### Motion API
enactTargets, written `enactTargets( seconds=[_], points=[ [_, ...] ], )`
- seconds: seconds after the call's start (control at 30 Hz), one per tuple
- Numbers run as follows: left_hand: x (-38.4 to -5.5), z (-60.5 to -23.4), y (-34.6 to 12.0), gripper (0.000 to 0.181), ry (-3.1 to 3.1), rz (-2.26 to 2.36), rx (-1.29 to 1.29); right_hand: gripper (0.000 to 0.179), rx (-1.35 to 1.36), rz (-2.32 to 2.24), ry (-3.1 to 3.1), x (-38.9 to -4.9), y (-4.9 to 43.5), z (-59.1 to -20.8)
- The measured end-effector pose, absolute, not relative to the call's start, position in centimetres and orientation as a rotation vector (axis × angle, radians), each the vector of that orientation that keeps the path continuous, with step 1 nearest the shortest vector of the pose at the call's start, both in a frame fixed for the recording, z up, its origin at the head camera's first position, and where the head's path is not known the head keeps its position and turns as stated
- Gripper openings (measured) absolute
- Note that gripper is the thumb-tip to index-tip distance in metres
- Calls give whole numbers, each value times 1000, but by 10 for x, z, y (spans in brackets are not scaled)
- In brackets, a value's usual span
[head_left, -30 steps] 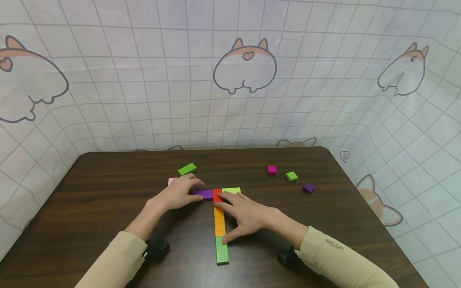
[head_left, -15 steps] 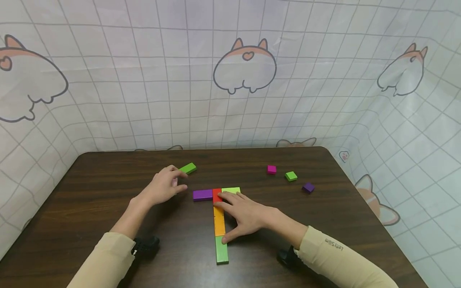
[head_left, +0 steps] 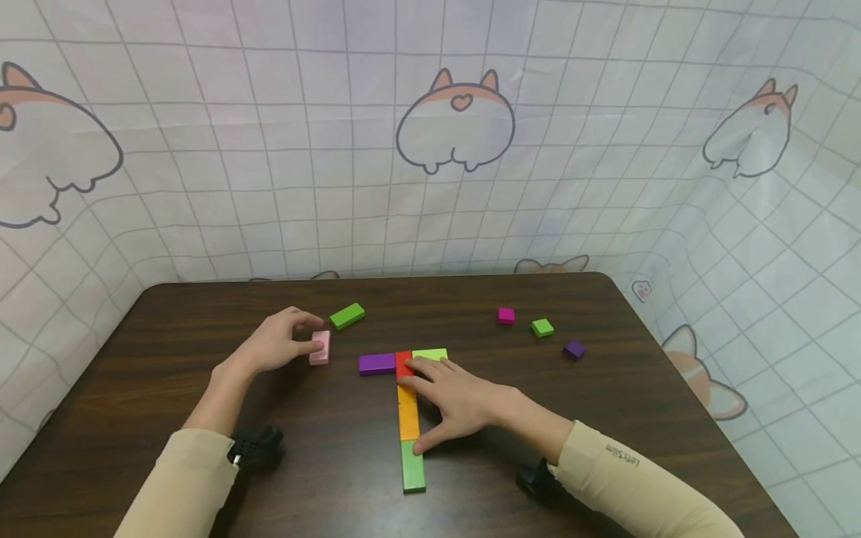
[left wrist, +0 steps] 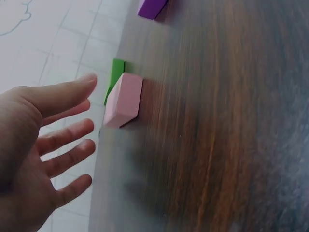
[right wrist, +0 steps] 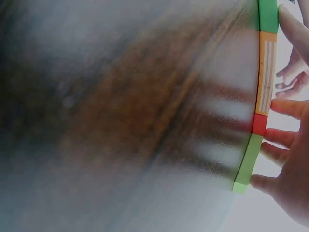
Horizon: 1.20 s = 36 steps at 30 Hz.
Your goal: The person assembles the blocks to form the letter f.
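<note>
behind everything there was a large white grid-printed sheet [head_left: 269, 134], and in front of it the dark brown wood-grain table [head_left: 538, 463], on which all the blocks lay flat. the right hand [head_left: 457, 400] rested with its fingers spread and grasping nothing; they only touched the joined blocks from the right, probably in order that these did not slip apart. the left hand [head_left: 269, 344] was close to the loose pink oblong block [head_left: 320, 349], to the left of the joined ones. its fingers were loosely bent and held nothing: from the head its thumb overlapped this block, but from the left wrist a gap was visible.

the joined blocks made a t shape. its stem was the orange oblong block [head_left: 407, 412] and the mid-green oblong block [head_left: 413, 468], end to end, perhaps for a straight line. the violet oblong block [head_left: 377, 365] and the yellow-green oblong block [head_left: 430, 354] stood against two sides of the shorter red block [head_left: 403, 362], which seemed to serve as the joint.

near the pink block lay the grass-green oblong block [head_left: 347, 316], slanted. smallest, the magenta block [head_left: 506, 316], the small lime block [head_left: 542, 328] and the dark purple block [head_left: 574, 350] lay well apart at the right, perhaps as spares.
</note>
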<state>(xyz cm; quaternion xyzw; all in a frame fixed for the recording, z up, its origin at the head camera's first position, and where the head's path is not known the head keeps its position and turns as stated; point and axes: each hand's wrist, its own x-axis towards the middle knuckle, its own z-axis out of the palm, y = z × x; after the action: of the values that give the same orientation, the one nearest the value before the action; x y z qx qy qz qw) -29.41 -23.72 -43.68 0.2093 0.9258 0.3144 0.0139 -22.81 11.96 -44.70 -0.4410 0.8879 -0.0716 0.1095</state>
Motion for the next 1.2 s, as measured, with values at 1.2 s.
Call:
enactTargets(
  seconds=[1.2],
  points=[
    [-302, -447, -244, 65, 2818, 876, 591, 103, -1290, -225, 2608, -228, 120, -446]
  ],
)
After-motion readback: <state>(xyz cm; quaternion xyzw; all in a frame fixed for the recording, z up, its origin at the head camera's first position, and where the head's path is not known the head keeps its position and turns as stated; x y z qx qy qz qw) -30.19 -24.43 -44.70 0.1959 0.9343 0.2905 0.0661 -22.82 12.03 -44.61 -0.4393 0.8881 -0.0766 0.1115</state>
